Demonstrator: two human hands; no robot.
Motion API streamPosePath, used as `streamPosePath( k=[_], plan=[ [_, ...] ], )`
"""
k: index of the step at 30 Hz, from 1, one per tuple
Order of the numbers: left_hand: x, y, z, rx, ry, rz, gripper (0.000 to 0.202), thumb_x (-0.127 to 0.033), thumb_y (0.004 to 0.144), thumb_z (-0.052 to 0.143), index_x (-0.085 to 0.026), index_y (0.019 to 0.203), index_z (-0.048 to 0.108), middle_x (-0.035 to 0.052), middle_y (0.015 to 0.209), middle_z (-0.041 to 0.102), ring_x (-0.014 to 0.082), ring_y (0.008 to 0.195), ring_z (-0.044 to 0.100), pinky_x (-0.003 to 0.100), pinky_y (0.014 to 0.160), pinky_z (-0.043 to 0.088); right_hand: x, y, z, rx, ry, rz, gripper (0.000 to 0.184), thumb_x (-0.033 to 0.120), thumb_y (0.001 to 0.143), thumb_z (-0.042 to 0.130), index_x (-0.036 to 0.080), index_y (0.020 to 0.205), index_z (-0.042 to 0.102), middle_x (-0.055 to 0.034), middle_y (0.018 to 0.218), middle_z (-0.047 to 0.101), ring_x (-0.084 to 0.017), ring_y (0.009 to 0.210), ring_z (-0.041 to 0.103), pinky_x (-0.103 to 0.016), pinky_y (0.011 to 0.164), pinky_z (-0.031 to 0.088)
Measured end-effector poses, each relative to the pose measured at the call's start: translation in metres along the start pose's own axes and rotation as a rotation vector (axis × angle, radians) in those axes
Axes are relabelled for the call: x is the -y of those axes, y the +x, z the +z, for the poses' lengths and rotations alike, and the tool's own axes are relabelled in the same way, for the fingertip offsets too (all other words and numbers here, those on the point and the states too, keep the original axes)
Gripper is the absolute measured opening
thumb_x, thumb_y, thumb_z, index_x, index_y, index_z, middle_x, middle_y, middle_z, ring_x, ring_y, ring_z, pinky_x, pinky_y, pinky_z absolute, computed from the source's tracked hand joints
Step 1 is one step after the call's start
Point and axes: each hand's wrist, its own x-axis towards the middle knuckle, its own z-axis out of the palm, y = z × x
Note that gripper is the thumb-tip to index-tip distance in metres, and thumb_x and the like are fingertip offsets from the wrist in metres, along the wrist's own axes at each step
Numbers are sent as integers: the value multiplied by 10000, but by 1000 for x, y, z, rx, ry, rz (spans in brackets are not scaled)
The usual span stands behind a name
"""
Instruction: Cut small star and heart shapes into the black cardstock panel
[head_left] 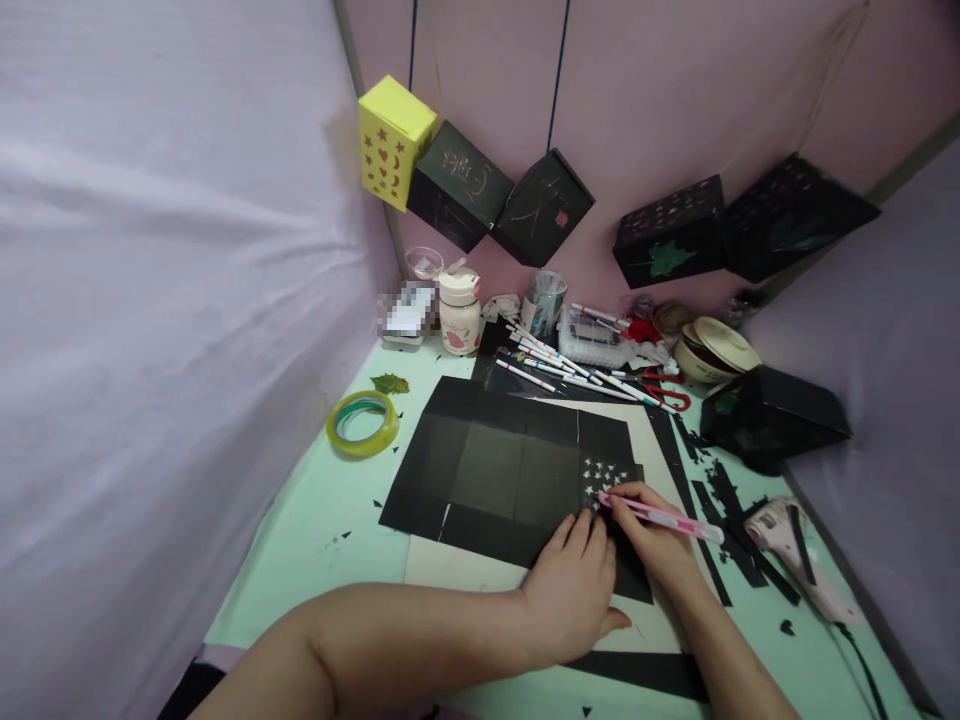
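A sheet of black card (495, 470) with fold lines lies over white paper (450, 568) on the table. Several small white star shapes (604, 474) show in its right panel, apparently cut through. My left hand (574, 580) rests flat on the card's lower right part, fingers stretched out, thumb toward the front edge. My right hand (646, 525) is closed around a slim pink craft knife (667, 518), its tip down among the stars. The blade itself is too small to make out.
Clear tape (363, 424) lies left. Behind are a bottle (459, 315), marker pens (555, 360) and red-handled scissors (679, 400). Black offcuts (731, 530), a pink corded tool (802, 560) and a black box (772, 415) stand right. Paper boxes (461, 185) hang above.
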Motion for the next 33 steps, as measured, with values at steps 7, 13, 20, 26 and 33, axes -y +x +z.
streamPosePath(
  k=[7, 13, 20, 26, 33],
  plan=[
    [1, -1, 0, -15, 19, 17, 750, -661, 879, 438, -55, 1312, 533, 176, 1373, 507, 306, 1284, 411, 421, 1089, 273, 3, 0, 1, -24, -9, 5, 186, 378, 858, 581, 206, 849, 653, -42, 805, 698, -211, 766, 649, -294, 715, 520],
    [0, -1, -4, -13, 33, 12, 757, -665, 874, 446, -49, 1303, 537, 166, 1304, 550, 287, 1208, 450, 417, 1084, 274, 0, -1, 0, -12, -13, 8, 205, 393, 868, 574, 203, 866, 652, -40, 814, 698, -205, 761, 649, -286, 707, 515],
    [0, 0, -4, -17, 33, 15, 759, -666, 865, 466, -50, 1303, 537, 169, 1296, 552, 285, 1192, 459, 421, 1081, 277, -1, 0, 1, -23, -20, 0, 219, 401, 867, 574, 198, 866, 655, -42, 814, 704, -206, 762, 656, -287, 706, 513],
    [0, 0, -3, -16, 36, 14, 765, -673, 862, 461, -51, 1302, 537, 169, 1302, 550, 282, 1195, 458, 419, 1084, 279, 5, 0, 1, -34, -12, 8, 217, 401, 857, 579, 198, 852, 656, -50, 806, 704, -212, 747, 657, -298, 697, 519],
    [0, -1, -1, -26, 46, 19, 751, -664, 869, 456, -57, 1303, 539, 163, 1307, 546, 285, 1202, 446, 423, 1092, 265, 3, 0, 1, -35, 8, 14, 229, 413, 857, 581, 196, 856, 656, -58, 807, 705, -217, 740, 659, -311, 699, 523]
  ],
)
